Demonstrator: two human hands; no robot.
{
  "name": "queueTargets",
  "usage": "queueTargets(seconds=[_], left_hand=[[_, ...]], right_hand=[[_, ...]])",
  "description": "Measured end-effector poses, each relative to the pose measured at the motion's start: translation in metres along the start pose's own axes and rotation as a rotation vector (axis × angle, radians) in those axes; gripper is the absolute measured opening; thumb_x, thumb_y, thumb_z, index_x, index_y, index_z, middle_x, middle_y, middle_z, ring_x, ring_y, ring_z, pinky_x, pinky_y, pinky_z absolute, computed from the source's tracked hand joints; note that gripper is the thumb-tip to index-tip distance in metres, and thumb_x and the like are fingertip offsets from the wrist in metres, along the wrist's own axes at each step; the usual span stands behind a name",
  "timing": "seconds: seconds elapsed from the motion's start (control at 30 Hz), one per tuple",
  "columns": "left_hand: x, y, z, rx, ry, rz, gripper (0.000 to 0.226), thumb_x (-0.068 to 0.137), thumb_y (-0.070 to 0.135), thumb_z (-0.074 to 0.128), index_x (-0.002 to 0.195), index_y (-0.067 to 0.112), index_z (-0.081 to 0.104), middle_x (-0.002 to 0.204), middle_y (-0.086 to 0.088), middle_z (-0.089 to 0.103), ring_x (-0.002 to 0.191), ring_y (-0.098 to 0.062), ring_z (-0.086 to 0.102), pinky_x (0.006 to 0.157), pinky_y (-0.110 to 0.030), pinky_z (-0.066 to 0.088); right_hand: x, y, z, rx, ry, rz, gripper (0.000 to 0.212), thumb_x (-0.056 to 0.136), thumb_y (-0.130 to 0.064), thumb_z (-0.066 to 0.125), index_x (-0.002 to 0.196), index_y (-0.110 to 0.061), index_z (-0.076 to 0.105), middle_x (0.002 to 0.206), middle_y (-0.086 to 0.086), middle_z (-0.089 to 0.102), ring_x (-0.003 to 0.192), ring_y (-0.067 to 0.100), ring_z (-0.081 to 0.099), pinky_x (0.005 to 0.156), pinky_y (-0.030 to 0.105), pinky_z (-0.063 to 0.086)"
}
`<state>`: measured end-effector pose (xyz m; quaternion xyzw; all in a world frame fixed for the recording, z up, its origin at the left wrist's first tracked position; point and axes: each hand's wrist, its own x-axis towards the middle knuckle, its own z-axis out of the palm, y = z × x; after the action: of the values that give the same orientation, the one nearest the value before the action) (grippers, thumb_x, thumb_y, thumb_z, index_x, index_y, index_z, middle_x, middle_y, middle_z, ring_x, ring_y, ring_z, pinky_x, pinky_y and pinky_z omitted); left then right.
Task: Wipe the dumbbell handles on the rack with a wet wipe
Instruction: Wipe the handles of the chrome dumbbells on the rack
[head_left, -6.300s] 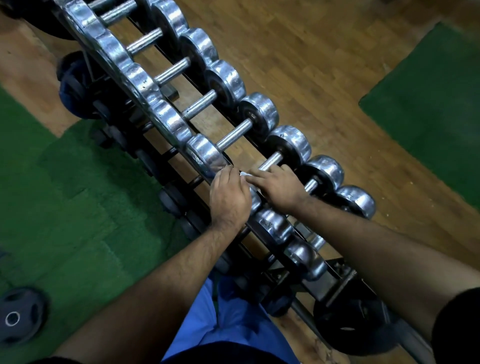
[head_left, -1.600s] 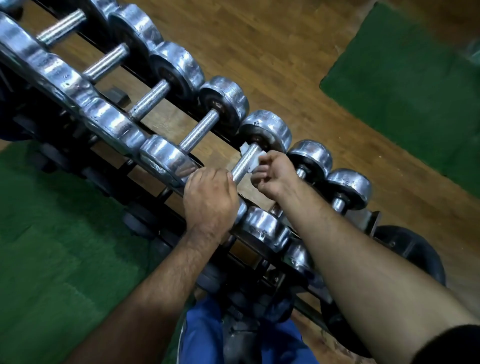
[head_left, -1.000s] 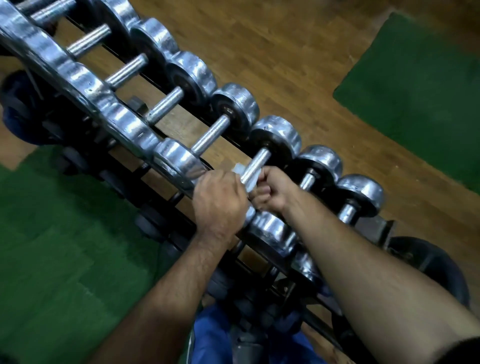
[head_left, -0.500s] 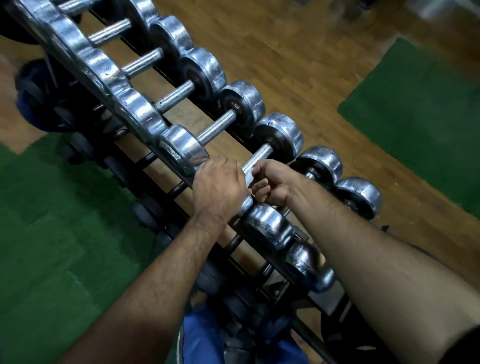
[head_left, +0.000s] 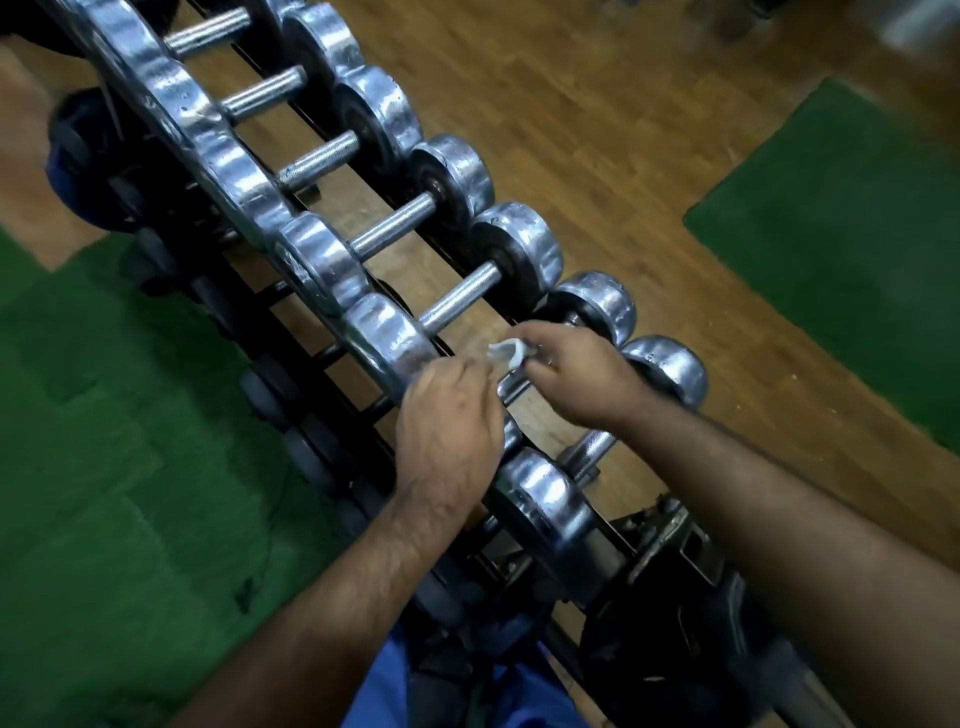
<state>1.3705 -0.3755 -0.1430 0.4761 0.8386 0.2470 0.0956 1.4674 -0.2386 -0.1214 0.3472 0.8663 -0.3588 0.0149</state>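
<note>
A row of chrome dumbbells (head_left: 457, 299) lies across the top tier of a black rack (head_left: 660, 540), running from upper left to lower right. My right hand (head_left: 576, 379) pinches a small white wet wipe (head_left: 506, 353) just above the handle (head_left: 514, 387) of the second-to-last dumbbell. My left hand (head_left: 449, 431) rests curled over the near chrome head of that same dumbbell, hiding most of it. The last dumbbell's handle (head_left: 592, 449) shows below my right wrist.
Green mats (head_left: 130, 493) cover the floor at left, with another green mat (head_left: 841, 249) at the right; wooden floor (head_left: 597, 114) lies beyond the rack. Dark weight plates (head_left: 670, 670) sit low at the rack's near end. Lower rack tiers hold dark dumbbells (head_left: 270, 395).
My right hand has lifted off the handle it gripped and now holds the wipe bunched between its fingers, one dumbbell nearer. My left hand has stayed on the near heads.
</note>
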Motion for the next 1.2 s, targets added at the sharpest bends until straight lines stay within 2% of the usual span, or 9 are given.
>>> queueTargets(seconds=[0.13, 0.27, 0.37, 0.47, 0.63, 0.77, 0.93, 1.07, 1.2], left_hand=[[-0.014, 0.016, 0.025, 0.038, -0.020, -0.110, 0.038, 0.098, 0.021, 0.049, 0.128, 0.002, 0.061, 0.131, -0.012, 0.061, 0.126, -0.026, 0.054, 0.111, -0.041, 0.040], [-0.020, 0.019, 0.041, 0.072, 0.031, -0.141, 0.049, 0.100, 0.025, 0.033, 0.138, 0.001, 0.052, 0.145, -0.015, 0.051, 0.138, -0.027, 0.042, 0.119, -0.043, 0.029], [-0.022, 0.017, 0.044, 0.084, 0.073, -0.102, 0.046, 0.100, 0.022, 0.038, 0.138, 0.002, 0.050, 0.142, -0.013, 0.053, 0.134, -0.026, 0.045, 0.118, -0.044, 0.030], [-0.023, 0.014, 0.043, 0.113, 0.074, -0.077, 0.045, 0.100, 0.022, 0.039, 0.139, 0.001, 0.050, 0.140, -0.013, 0.053, 0.133, -0.026, 0.046, 0.118, -0.042, 0.029], [-0.022, 0.015, 0.037, 0.156, 0.027, -0.081, 0.049, 0.100, 0.029, 0.035, 0.139, 0.003, 0.051, 0.140, -0.011, 0.054, 0.133, -0.025, 0.046, 0.116, -0.042, 0.032], [-0.013, 0.017, 0.033, 0.182, -0.016, -0.082, 0.049, 0.096, 0.028, 0.033, 0.131, 0.004, 0.059, 0.132, -0.012, 0.060, 0.127, -0.026, 0.052, 0.112, -0.043, 0.039], [0.017, 0.025, 0.031, 0.089, -0.048, -0.178, 0.025, 0.087, 0.016, 0.043, 0.105, 0.013, 0.061, 0.090, -0.002, 0.061, 0.088, -0.020, 0.054, 0.083, -0.038, 0.044], [0.011, 0.025, 0.041, 0.132, 0.045, -0.091, 0.036, 0.084, 0.019, 0.036, 0.105, 0.012, 0.064, 0.083, -0.001, 0.062, 0.079, -0.021, 0.056, 0.076, -0.034, 0.042], [0.006, 0.027, 0.045, 0.078, 0.098, -0.115, 0.022, 0.079, 0.014, 0.045, 0.095, 0.012, 0.060, 0.081, -0.002, 0.057, 0.078, -0.020, 0.051, 0.074, -0.032, 0.036]], right_hand=[[-0.019, 0.016, 0.010, -0.390, -0.075, -0.238, 0.063, 0.082, -0.046, 0.014, 0.132, -0.041, 0.052, 0.126, -0.020, 0.059, 0.096, 0.013, 0.065, 0.062, 0.029, 0.049], [-0.018, 0.027, 0.030, -0.545, -0.122, -0.366, 0.054, 0.095, -0.036, 0.029, 0.148, -0.041, 0.031, 0.152, -0.020, 0.037, 0.086, 0.023, 0.067, 0.057, 0.034, 0.053], [-0.007, 0.044, 0.018, -0.596, -0.052, -0.368, 0.055, 0.093, -0.037, 0.022, 0.144, -0.033, 0.040, 0.145, -0.016, 0.046, 0.078, 0.021, 0.069, 0.051, 0.031, 0.048], [0.000, 0.055, 0.007, -0.559, 0.064, -0.257, 0.042, 0.097, -0.028, 0.034, 0.137, -0.032, 0.044, 0.139, -0.013, 0.049, 0.077, 0.029, 0.069, 0.055, 0.035, 0.051], [-0.009, 0.033, 0.027, -0.474, -0.099, -0.412, 0.049, 0.095, -0.043, 0.027, 0.143, -0.043, 0.040, 0.143, -0.022, 0.047, 0.089, 0.020, 0.071, 0.064, 0.035, 0.057], [0.005, 0.052, 0.010, -0.504, 0.068, -0.242, 0.040, 0.100, -0.041, 0.029, 0.135, -0.039, 0.049, 0.134, -0.022, 0.053, 0.080, 0.020, 0.069, 0.056, 0.029, 0.049], [-0.008, 0.040, 0.028, -0.457, -0.080, -0.381, 0.042, 0.094, -0.044, 0.040, 0.136, -0.043, 0.046, 0.141, -0.023, 0.049, 0.079, 0.021, 0.069, 0.059, 0.033, 0.053], [0.019, 0.063, 0.003, -0.525, 0.110, -0.137, 0.034, 0.099, -0.041, 0.033, 0.119, -0.032, 0.060, 0.120, -0.011, 0.062, 0.095, 0.024, 0.067, 0.068, 0.033, 0.050], [0.006, 0.027, 0.023, -0.457, -0.108, -0.308, 0.035, 0.098, -0.040, 0.037, 0.124, -0.028, 0.058, 0.118, -0.007, 0.065, 0.097, 0.023, 0.067, 0.068, 0.033, 0.049]])
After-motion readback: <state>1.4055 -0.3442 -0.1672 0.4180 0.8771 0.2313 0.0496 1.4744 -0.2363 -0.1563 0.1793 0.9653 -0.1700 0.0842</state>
